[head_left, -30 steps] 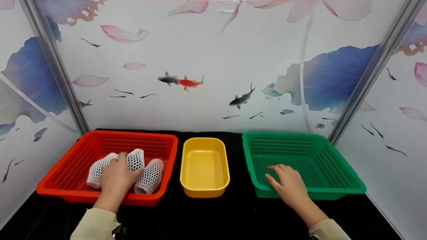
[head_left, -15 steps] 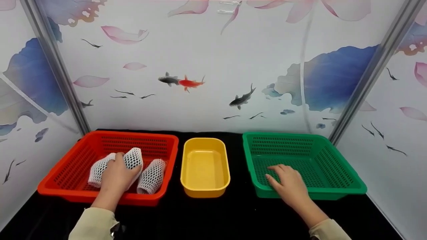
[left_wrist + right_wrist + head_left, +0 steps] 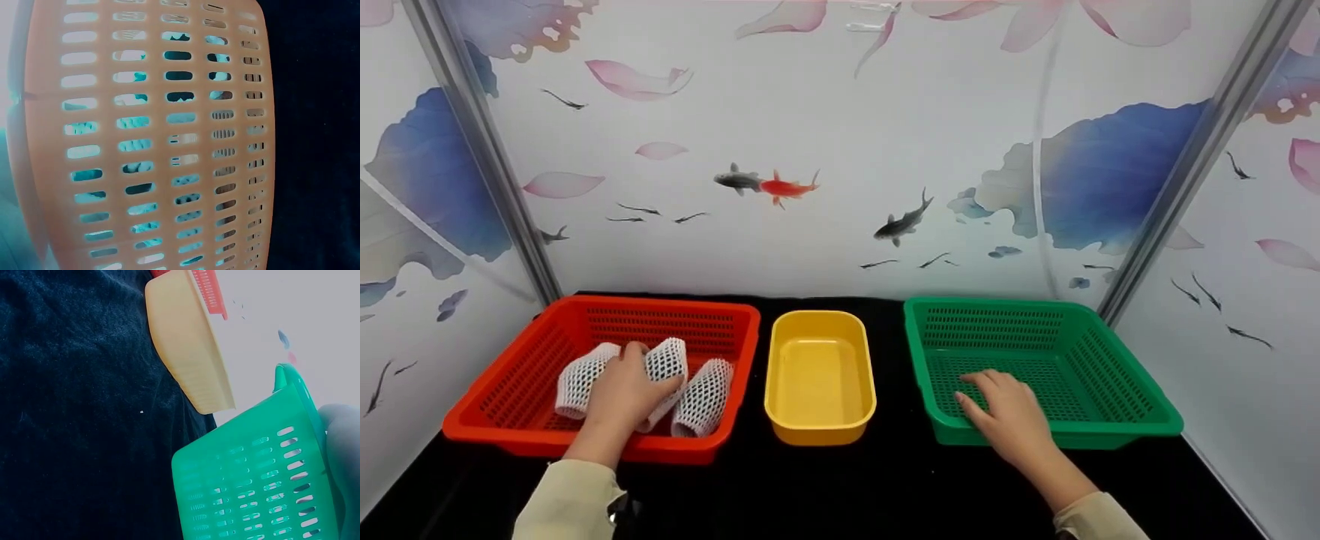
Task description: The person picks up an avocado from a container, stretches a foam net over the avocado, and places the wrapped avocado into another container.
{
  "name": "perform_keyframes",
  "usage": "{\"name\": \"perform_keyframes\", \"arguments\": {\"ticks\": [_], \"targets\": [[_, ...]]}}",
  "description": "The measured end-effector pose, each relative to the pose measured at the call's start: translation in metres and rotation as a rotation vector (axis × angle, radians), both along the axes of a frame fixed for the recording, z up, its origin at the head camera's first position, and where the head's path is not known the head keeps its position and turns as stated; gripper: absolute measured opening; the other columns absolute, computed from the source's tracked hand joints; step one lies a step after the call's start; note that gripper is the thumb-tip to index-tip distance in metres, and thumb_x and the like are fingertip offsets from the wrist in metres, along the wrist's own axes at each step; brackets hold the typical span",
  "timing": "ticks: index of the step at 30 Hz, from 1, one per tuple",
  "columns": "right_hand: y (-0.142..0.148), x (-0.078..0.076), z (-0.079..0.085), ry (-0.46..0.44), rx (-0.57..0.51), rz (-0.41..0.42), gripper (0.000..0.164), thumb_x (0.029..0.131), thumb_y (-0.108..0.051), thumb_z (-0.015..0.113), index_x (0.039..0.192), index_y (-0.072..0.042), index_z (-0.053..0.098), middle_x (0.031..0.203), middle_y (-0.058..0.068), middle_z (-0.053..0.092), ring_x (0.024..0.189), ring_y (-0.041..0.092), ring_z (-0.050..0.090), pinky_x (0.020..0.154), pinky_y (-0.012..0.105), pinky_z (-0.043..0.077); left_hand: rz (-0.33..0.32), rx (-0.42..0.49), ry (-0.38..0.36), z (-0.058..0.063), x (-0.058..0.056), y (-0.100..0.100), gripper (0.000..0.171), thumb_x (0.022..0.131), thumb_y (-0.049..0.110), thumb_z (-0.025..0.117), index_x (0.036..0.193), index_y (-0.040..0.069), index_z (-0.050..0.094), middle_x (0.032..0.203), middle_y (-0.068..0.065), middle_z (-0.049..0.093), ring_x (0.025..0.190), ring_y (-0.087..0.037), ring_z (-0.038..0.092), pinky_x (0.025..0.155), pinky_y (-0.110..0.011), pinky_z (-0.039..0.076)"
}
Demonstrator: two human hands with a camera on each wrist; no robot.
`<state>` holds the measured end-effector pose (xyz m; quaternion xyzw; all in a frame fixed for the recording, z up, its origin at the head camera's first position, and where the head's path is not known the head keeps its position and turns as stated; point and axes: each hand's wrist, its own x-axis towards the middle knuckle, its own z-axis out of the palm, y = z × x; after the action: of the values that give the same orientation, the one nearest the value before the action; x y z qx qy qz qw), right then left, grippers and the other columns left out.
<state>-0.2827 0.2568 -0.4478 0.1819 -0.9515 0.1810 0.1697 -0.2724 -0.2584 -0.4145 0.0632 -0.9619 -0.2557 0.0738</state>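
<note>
Three white foam fruit nets lie in the red basket (image 3: 502, 390). My left hand (image 3: 622, 394) reaches over its near rim and grips the middle foam net (image 3: 664, 364), thumb on the right side, fingers partly hidden. The left foam net (image 3: 580, 382) lies beside the hand and the right foam net (image 3: 703, 397) rests near the basket's right wall. In the left wrist view the slotted basket wall (image 3: 157, 104) hides most of the hand. My right hand (image 3: 1009, 412) lies over the near rim of the green basket (image 3: 1125, 375), fingers relaxed, holding nothing.
Between the two baskets stands a smaller yellow tub (image 3: 819, 382) with nothing in it. Black cloth (image 3: 825, 495) covers the table. White printed panels (image 3: 825, 240) close off the back and both sides, joined by metal posts.
My left hand has shifted slightly left, and the middle foam net has moved with it, apart from the right one. The right hand stays where it was.
</note>
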Motion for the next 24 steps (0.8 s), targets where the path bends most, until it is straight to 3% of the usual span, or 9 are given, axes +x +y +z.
{"name": "perform_keyframes", "arguments": {"ticks": [10, 14, 18, 21, 24], "targets": [[0.000, 0.000, 0.002, -0.030, 0.018, 0.020, 0.037, 0.098, -0.038, 0.057, 0.120, -0.011, 0.066, 0.115, 0.010, 0.065, 0.108, 0.032, 0.058, 0.090, 0.056, 0.043, -0.063, 0.046, -0.064, 0.004, -0.004, -0.010, 0.077, 0.085, 0.039, 0.069, 0.136, -0.009, 0.038, 0.123, -0.036, 0.051, 0.104, -0.044, 0.054, 0.088, -0.056, 0.044], [0.000, -0.001, 0.002, -0.041, 0.025, 0.020, 0.044, 0.098, -0.047, 0.052, 0.121, -0.011, 0.066, 0.116, 0.010, 0.065, 0.109, 0.033, 0.058, 0.090, 0.057, 0.043, -0.083, 0.107, -0.124, 0.004, -0.005, -0.015, 0.078, 0.085, 0.040, 0.068, 0.137, -0.007, 0.035, 0.121, -0.035, 0.051, 0.082, -0.034, 0.060, 0.068, -0.046, 0.053], [0.001, -0.002, 0.001, -0.037, 0.040, 0.014, 0.053, 0.098, -0.054, 0.046, 0.121, -0.011, 0.065, 0.116, 0.008, 0.065, 0.110, 0.032, 0.058, 0.090, 0.057, 0.043, -0.077, 0.213, -0.190, 0.003, -0.003, -0.018, 0.080, 0.087, 0.044, 0.068, 0.139, -0.005, 0.031, 0.121, -0.036, 0.049, 0.065, -0.028, 0.060, 0.050, -0.039, 0.053], [0.001, -0.002, 0.000, -0.034, 0.036, 0.013, 0.052, 0.098, -0.054, 0.047, 0.121, -0.012, 0.066, 0.115, 0.007, 0.065, 0.109, 0.032, 0.058, 0.090, 0.056, 0.043, -0.064, 0.204, -0.191, 0.003, -0.002, -0.018, 0.084, 0.086, 0.050, 0.067, 0.138, -0.005, 0.033, 0.122, -0.035, 0.049, 0.073, -0.033, 0.059, 0.054, -0.040, 0.054], [0.001, -0.002, 0.001, -0.033, 0.031, 0.018, 0.049, 0.098, -0.052, 0.049, 0.120, -0.012, 0.066, 0.115, 0.008, 0.065, 0.109, 0.032, 0.058, 0.090, 0.056, 0.043, -0.039, 0.096, -0.169, 0.003, -0.002, -0.016, 0.087, 0.084, 0.060, 0.064, 0.136, -0.005, 0.038, 0.122, -0.031, 0.052, 0.096, -0.045, 0.050, 0.075, -0.049, 0.049]]}}
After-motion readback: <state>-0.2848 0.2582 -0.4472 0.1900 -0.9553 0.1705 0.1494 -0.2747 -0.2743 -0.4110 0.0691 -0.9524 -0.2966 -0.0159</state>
